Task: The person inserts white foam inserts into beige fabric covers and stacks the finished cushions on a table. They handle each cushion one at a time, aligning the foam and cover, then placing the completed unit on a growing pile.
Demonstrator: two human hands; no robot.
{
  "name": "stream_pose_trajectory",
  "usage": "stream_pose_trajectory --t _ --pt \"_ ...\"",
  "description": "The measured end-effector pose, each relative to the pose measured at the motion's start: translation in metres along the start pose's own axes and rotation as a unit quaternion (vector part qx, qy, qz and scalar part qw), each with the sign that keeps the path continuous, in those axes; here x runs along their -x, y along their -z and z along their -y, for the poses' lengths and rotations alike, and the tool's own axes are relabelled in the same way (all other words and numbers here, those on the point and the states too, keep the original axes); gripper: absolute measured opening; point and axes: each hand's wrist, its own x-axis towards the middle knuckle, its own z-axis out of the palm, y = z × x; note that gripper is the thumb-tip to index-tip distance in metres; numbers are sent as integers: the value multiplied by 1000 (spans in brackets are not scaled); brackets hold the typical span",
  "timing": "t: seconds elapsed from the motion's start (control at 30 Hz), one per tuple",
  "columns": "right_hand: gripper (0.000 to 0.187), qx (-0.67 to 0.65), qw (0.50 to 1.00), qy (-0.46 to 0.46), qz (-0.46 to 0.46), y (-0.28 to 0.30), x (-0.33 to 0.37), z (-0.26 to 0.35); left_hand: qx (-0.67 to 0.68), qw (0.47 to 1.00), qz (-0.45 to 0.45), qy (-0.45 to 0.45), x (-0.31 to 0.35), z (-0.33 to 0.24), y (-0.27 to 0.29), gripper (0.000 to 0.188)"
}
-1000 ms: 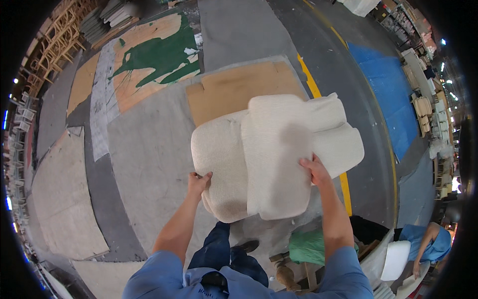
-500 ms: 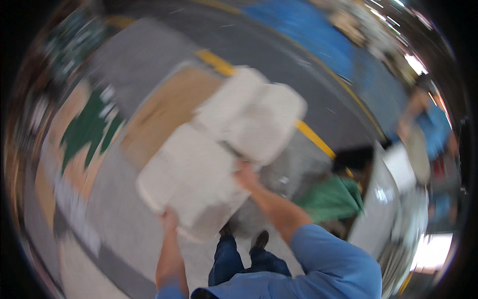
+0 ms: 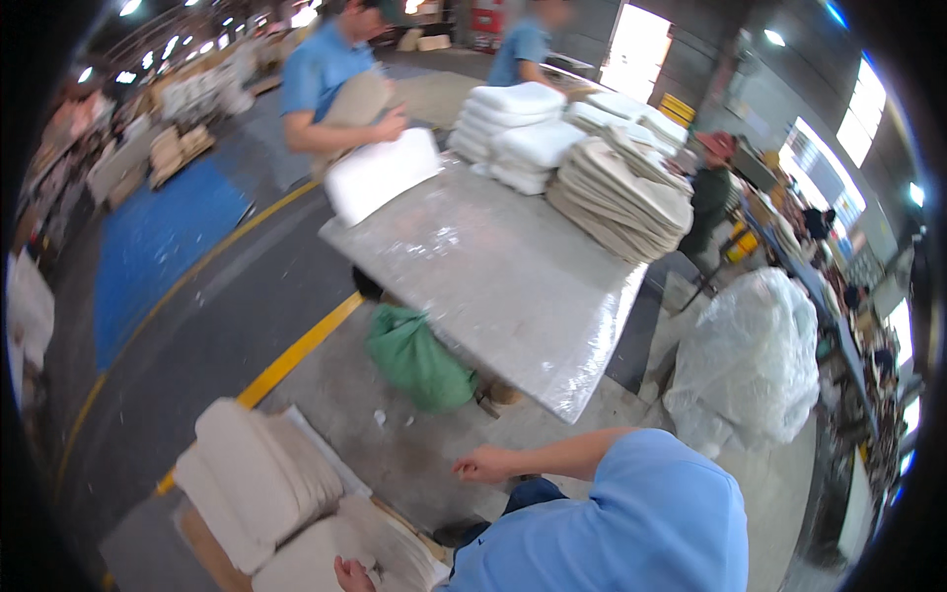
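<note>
My left hand [image 3: 353,574] is at the bottom edge, just over a low stack of off-white pads [image 3: 326,553]. Its fingers are spread and hold nothing. Against that stack stands a taller pile of cream, rounded-corner pads [image 3: 258,479], on brown cardboard [image 3: 212,548] on the floor. My right hand [image 3: 483,464] hangs loosely in the air right of the piles, its fingers slightly bent and nothing in it. Beyond it is a grey table [image 3: 483,266] wrapped in shiny clear film.
White folded pads [image 3: 513,128] and beige pads [image 3: 621,197] are piled on the table. A co-worker in blue [image 3: 326,89] holds pads at its left corner. A green sack [image 3: 419,360] sits under the near edge; a plastic-wrapped bundle [image 3: 750,355] stands at right.
Both my hands have come off the off-white pads they were touching. My view has swung right, bringing the table and the co-workers into sight.
</note>
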Motion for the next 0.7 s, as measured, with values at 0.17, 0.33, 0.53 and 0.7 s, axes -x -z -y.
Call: stream_pose_trajectory --t 0.17,0.33,0.53,0.7 --pt "32 -151 950 -67 -265 117 50 -49 -28 986 98 -135 -81 -124 -95 48" --pt "29 -307 903 -56 -296 232 95 -154 -6 965 130 -227 -47 -225 -273 42" --pt "26 -442 823 33 -355 422 48 -238 -265 874 277 -299 64 -261 -505 72" --pt "38 -605 702 42 -373 581 -32 -246 -515 804 231 -188 129 -273 -582 116"
